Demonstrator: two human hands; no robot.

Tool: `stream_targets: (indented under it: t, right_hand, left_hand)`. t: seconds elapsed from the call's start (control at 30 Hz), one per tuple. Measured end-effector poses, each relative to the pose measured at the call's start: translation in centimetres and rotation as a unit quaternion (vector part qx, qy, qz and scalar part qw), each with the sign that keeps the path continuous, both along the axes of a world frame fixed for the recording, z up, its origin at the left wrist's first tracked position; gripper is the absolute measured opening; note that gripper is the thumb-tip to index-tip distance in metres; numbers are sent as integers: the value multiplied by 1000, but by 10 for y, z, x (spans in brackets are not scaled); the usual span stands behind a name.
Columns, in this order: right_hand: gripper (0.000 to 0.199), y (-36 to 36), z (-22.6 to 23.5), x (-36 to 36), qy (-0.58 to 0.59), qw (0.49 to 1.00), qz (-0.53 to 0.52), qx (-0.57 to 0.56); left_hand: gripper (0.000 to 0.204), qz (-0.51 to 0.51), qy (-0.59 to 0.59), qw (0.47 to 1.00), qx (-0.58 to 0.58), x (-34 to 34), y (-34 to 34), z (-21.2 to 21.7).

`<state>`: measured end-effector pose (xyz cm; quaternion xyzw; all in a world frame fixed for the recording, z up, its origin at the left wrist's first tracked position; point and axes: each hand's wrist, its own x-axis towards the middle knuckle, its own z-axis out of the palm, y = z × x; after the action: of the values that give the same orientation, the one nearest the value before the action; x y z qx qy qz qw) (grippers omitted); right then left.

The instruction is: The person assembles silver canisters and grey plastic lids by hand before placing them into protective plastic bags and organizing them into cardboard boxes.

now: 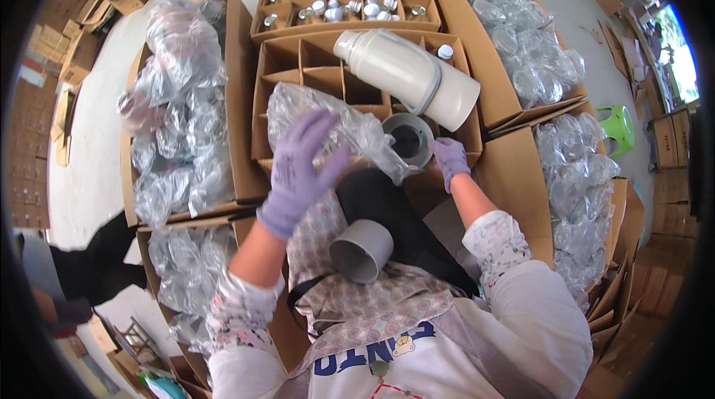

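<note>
Left hand: the left hand (298, 172), in a light purple fabric glove, is raised in front of the clear crinkled plastic bag (346, 131), its fingers spread and grasping nothing; whether it brushes the plastic, I cannot tell.
Right hand: the right hand (450, 159), gloved alike, has its fingers bent, their tips at the right rim of a round grey vessel (424, 131) with a dark inside; whether they pinch it, I cannot tell.
Grey vessel: it stands at the near side of the divided brown cardboard carton (259, 127), mouth toward the camera, the bag's end against its left and lower edge.
Flask: a large cream cylindrical flask (387, 64) with a grey handle lies slantwise across the carton, neck to the upper left, base to the lower right, just beyond the vessel.
Lap: a hollow grey cylindrical cup (376, 239) lies tilted on the patterned apron (316, 250).
Far carton: another compartmented cardboard box (298, 31) holds silvery round-topped pieces and white caps (333, 12).
Sides: clear-plastic-wrapped pieces fill a tall cardboard box on the left (238, 101) and another on the right (477, 34).
Beyond: a bright green plastic stool (615, 131) stands at right; a co-worker's dark-clad leg (97, 257) shows at left.
</note>
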<state>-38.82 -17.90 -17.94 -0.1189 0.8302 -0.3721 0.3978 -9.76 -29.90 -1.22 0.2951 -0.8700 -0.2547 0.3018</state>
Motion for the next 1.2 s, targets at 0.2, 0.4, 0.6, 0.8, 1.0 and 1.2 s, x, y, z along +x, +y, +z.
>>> stream_targets:
  t: [0.2,0.4,0.6,0.8,1.0,1.2]
  right_hand:
    - [44,13,71,2,376,893,104,-224]
    - [112,-95,129,-67,584,757,271,-111]
    - [121,-191,99,-88,275,841,452,115]
    - [77,-162,97,-111,-60,926,359,-99]
    - [46,-145,64,-129,31,906,379,-185]
    - [46,-127,81,-124,74,907,365,-194]
  left_hand:
    - [48,163,34,965,202,-59,-135,-101]
    - [56,-233,-27,968,93,-46,14,4]
    - [65,-265,-337,885,181,-7,81,-7]
    - [53,126,-29,978,163,26,0,-7]
    - [57,386,-37,920,55,-18,-178,-101]
    - [58,282,-50,952,107,-118,-196,-161]
